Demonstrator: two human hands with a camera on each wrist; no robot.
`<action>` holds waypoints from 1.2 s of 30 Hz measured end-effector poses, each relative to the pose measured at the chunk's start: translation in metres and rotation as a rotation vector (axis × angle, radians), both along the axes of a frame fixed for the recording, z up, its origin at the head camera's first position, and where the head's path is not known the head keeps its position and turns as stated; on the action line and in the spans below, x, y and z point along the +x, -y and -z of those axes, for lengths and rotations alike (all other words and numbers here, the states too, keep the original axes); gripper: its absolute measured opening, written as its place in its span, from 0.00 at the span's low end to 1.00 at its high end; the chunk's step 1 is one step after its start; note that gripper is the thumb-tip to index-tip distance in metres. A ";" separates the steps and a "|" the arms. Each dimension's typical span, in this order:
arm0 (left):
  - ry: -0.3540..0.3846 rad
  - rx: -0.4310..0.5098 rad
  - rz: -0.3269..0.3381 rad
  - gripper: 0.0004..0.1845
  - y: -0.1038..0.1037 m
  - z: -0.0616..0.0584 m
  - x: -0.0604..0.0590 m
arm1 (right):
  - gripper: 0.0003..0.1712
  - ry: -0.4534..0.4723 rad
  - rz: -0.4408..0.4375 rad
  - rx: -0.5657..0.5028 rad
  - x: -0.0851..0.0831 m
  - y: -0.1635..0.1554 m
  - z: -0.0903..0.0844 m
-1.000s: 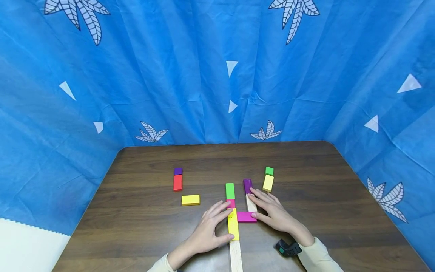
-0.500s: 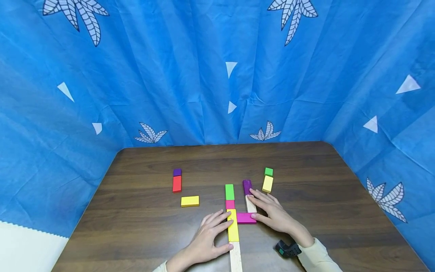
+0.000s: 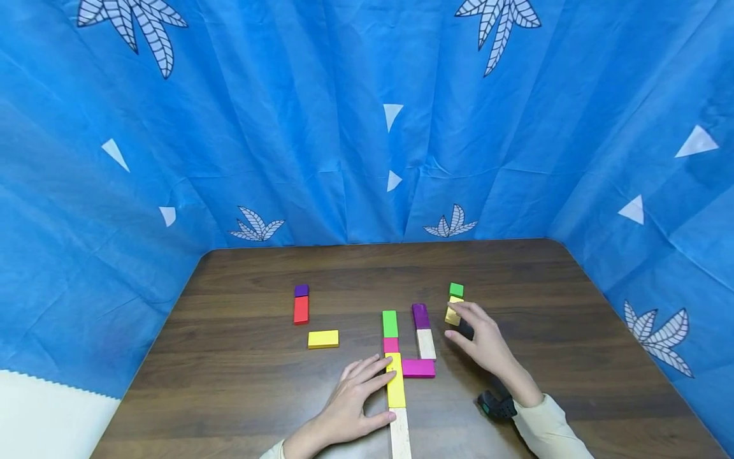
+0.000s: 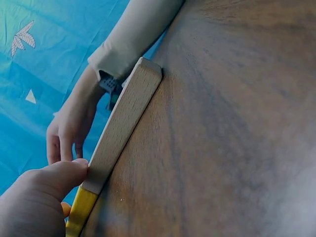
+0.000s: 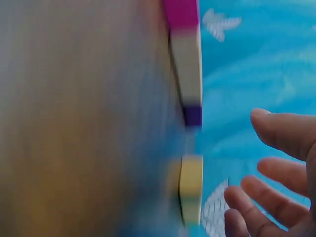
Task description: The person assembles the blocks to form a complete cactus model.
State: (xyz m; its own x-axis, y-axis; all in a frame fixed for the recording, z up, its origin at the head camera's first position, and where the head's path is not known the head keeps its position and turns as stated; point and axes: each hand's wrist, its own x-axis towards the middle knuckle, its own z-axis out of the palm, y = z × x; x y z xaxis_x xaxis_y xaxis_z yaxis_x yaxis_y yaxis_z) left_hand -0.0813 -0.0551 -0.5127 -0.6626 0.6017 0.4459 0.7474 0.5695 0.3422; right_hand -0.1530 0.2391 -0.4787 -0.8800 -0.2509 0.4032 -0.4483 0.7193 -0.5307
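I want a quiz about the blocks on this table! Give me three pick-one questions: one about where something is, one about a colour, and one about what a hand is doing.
1. Where does the small purple block sit?
A. Touching the far end of the red block
B. On top of a green block
C. Under the right hand

2. What colour is the block lying alone, sideways, near the red block?
A. Blue
B. Yellow
C. White

3. What is the left hand doing?
A. Waving high above the table
B. Squeezing a ball
C. Resting flat against the long yellow block

Answers:
1 A: the head view shows purple and red end to end.
2 B: it is plainly yellow.
3 C: its fingers lie straight along the yellow block, while the right hand reaches with open fingers toward the yellow block by the small green one.
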 end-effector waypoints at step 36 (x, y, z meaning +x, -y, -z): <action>-0.022 -0.032 0.008 0.31 0.003 -0.002 0.003 | 0.35 0.391 0.119 -0.103 -0.044 -0.025 0.010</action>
